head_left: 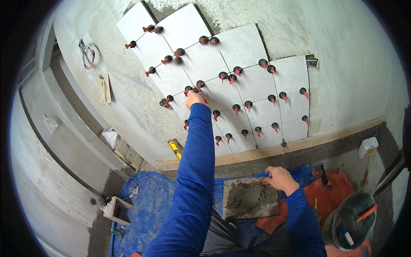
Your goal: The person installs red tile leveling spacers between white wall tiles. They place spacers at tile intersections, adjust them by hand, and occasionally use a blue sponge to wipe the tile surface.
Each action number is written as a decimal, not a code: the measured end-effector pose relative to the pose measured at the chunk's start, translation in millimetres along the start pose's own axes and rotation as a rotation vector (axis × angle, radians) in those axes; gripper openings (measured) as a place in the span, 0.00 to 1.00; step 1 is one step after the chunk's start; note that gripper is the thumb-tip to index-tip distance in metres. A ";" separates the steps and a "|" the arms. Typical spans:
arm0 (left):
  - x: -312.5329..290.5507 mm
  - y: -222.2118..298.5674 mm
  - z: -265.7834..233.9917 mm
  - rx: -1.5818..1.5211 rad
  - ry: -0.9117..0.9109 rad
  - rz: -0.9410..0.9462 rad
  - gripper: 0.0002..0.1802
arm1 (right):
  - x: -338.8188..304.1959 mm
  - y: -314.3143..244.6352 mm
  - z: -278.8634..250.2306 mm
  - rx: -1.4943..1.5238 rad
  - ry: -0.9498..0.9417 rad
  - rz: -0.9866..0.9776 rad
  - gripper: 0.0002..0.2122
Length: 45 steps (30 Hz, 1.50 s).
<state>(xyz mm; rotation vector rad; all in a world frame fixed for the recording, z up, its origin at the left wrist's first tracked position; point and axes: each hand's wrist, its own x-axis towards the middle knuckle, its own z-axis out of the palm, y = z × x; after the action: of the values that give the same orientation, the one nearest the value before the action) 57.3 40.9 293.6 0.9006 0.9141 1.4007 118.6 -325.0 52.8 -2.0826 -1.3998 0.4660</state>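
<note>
My left hand (197,99) at a red-and-black clip (188,88) on wall tiles (242,43), my right hand (283,179) at a mortar-covered slab (250,198), fingers curled, grips unclear

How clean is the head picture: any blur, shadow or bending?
Head view: black surrounds the round fisheye image, and the beige strip beneath the tiles bows; a few upper tile clips look smudged, lower ones crisper; a soft shadow falls on the white tiles beside the left hand.
</note>
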 end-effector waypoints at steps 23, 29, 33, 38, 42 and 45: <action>-22.1 11.5 -38.3 0.179 -0.326 0.139 0.18 | 6.4 8.9 1.0 0.002 0.016 -0.003 0.18; -22.9 -12.3 -42.4 0.570 -0.078 0.695 0.23 | 7.9 5.9 5.9 0.010 -0.017 0.012 0.18; -20.2 -27.4 -28.6 0.394 -0.002 0.695 0.19 | 5.7 -0.5 5.9 0.019 -0.022 0.021 0.19; -29.5 -28.1 -22.1 0.454 0.171 0.748 0.19 | 3.8 -1.1 0.7 0.033 -0.020 0.056 0.18; -39.4 -28.2 -23.3 0.525 0.227 0.787 0.25 | 3.5 1.9 -0.2 0.033 -0.025 0.057 0.18; -38.4 -30.2 -15.8 0.416 0.225 0.774 0.28 | 4.1 3.9 1.6 0.027 -0.007 0.042 0.18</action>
<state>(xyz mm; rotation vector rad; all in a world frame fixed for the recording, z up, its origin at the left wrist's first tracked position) 55.7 2.7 259.3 1.5403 1.1068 2.0355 122.1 -321.8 49.3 -2.0942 -1.3494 0.5070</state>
